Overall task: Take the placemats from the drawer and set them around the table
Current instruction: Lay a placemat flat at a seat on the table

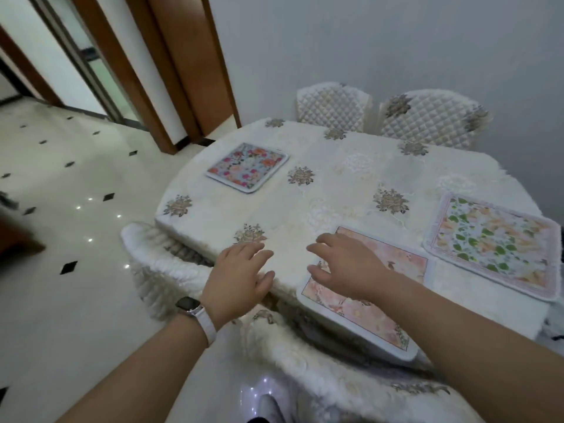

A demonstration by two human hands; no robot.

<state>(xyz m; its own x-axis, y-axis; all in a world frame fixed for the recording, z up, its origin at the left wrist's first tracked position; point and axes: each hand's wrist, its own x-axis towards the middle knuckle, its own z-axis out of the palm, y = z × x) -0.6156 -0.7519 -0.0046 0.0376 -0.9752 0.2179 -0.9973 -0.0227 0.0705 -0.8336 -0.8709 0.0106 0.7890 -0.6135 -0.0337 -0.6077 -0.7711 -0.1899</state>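
While the left hand (241, 279) spreads straight fingers over the near edge of the cloth-covered table (335, 190), the right hand (345, 264) lays splayed, straight fingers on the pink placemat (341, 306) there, gripping nothing. A green-leaf placemat (494, 245) lies just beside it, and a blue floral placemat (247, 167) lies well apart, far left.

Cream embroidered table (335, 190); blue placemat (247, 167), pink placemat (366, 297), green-leaf placemat (496, 244)
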